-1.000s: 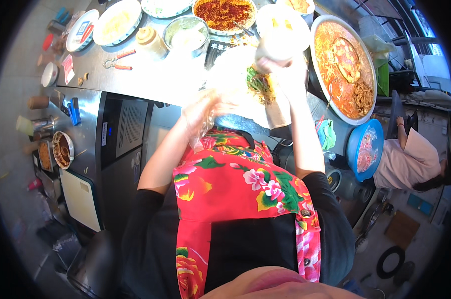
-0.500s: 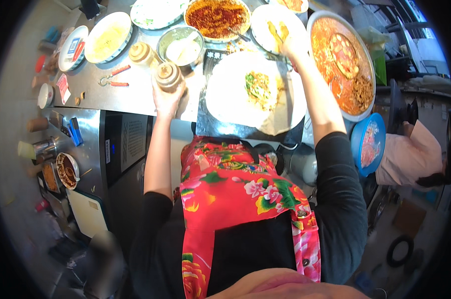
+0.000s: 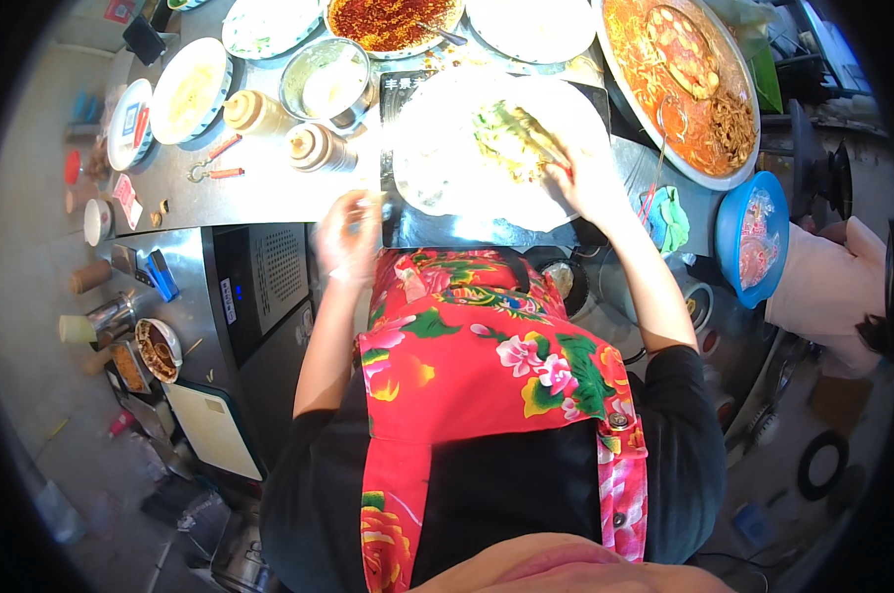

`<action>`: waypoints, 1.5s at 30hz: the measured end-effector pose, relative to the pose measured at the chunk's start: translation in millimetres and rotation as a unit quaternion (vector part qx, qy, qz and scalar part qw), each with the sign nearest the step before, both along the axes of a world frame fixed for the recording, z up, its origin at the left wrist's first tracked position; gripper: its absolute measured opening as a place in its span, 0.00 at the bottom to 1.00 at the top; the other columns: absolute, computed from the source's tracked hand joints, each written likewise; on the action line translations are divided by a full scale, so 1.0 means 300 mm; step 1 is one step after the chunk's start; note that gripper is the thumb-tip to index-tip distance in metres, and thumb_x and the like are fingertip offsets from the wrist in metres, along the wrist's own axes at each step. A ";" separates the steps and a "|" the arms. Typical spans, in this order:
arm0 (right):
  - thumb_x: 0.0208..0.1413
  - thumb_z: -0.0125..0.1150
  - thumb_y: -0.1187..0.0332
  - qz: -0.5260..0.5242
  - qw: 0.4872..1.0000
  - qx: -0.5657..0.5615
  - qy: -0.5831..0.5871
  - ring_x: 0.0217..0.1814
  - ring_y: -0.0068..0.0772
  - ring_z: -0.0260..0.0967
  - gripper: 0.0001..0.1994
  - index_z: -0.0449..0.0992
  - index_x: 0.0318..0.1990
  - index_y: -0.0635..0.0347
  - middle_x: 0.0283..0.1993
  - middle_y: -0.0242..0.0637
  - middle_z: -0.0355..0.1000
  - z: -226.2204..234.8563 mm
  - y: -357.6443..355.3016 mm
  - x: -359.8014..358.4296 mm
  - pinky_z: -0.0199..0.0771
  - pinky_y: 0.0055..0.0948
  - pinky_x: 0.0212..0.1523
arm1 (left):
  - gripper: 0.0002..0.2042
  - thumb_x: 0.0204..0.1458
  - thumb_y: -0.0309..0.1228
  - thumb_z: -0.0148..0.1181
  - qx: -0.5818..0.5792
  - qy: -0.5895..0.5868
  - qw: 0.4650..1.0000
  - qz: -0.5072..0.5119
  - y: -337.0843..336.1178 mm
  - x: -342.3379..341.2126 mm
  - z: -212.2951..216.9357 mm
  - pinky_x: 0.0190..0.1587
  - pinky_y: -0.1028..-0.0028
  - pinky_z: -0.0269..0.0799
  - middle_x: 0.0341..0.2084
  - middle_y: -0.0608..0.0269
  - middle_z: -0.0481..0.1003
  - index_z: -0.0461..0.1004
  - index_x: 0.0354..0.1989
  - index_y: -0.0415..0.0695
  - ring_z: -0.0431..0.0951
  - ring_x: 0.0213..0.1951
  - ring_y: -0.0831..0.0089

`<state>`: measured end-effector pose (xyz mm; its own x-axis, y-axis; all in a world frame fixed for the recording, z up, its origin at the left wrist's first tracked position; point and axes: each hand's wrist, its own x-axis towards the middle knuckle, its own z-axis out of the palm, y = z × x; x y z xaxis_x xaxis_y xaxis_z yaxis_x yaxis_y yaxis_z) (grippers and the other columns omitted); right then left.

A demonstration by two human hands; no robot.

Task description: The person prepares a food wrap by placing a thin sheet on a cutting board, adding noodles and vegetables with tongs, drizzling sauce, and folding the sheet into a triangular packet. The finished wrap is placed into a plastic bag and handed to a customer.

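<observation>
- Currently, in the head view, a flat white round (image 3: 422,188) lies spread on a dark board (image 3: 432,234) directly in front of my apron (image 3: 467,381).
- Progress, done: a heap of filling (image 3: 494,136), green leaves with pale and brown bits, sits on the round, slightly right of its middle.
- Progress, remaining: the round is open and flat, with no fold visible; I judge the filling stage to be under way and the closing of the round not yet begun.
- Right hand (image 3: 593,188): positioned over the right part of the round, fingers closed on an elongated yellowish-brown item (image 3: 538,133) angled over the filling. Glare prevents me from telling whether it is food or a utensil.
- Left hand (image 3: 350,235): located left of the board, near the counter edge, fingers loosely curled. Blur is present; I cannot tell whether it holds anything.
- Relative position: the filling lies up and to the right of my left hand, well apart from it, and just left of my right hand.
- Adjacent items: two squeeze bottles (image 3: 321,148) stand beyond my left hand, neither one gripped.
</observation>
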<state>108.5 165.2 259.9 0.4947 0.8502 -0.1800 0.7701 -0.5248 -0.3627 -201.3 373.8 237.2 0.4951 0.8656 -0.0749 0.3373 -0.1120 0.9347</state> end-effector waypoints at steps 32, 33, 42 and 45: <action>0.55 0.64 0.66 0.077 0.995 -0.049 0.047 0.43 0.54 0.73 0.24 0.69 0.59 0.57 0.35 0.49 0.74 0.076 -0.086 0.047 0.73 0.45 0.46 | 0.13 0.62 0.29 0.52 0.046 0.083 0.981 -0.167 -0.046 0.600 -0.181 0.53 0.69 0.72 0.45 0.51 0.79 0.77 0.51 0.41 0.79 0.48 0.64; 0.55 0.63 0.66 0.093 0.994 -0.050 0.027 0.42 0.53 0.73 0.23 0.70 0.59 0.57 0.35 0.49 0.74 0.079 -0.071 0.037 0.73 0.45 0.46 | 0.13 0.62 0.29 0.51 0.028 0.103 0.981 -0.164 -0.031 0.612 -0.196 0.54 0.70 0.71 0.45 0.52 0.79 0.76 0.52 0.42 0.79 0.48 0.65; 0.55 0.64 0.60 0.061 0.997 0.015 -0.036 0.43 0.52 0.74 0.25 0.70 0.59 0.58 0.40 0.50 0.75 0.048 -0.053 0.034 0.74 0.44 0.43 | 0.15 0.65 0.29 0.47 -0.069 0.002 0.956 -0.284 0.091 0.633 -0.234 0.55 0.75 0.70 0.49 0.61 0.78 0.74 0.57 0.40 0.76 0.49 0.73; 0.56 0.63 0.60 0.014 0.998 -0.051 0.021 0.44 0.53 0.74 0.25 0.69 0.59 0.58 0.44 0.53 0.74 0.064 -0.047 0.037 0.75 0.43 0.44 | 0.16 0.63 0.27 0.47 -0.141 -0.045 0.974 -0.174 0.078 0.652 -0.243 0.57 0.75 0.68 0.50 0.59 0.77 0.73 0.57 0.40 0.75 0.51 0.72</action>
<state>119.7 151.0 279.2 0.4618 0.8395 -0.2863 0.7696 -0.5397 -0.3412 -5.7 397.1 164.2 0.7703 0.5958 -0.2272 0.2392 0.0603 0.9691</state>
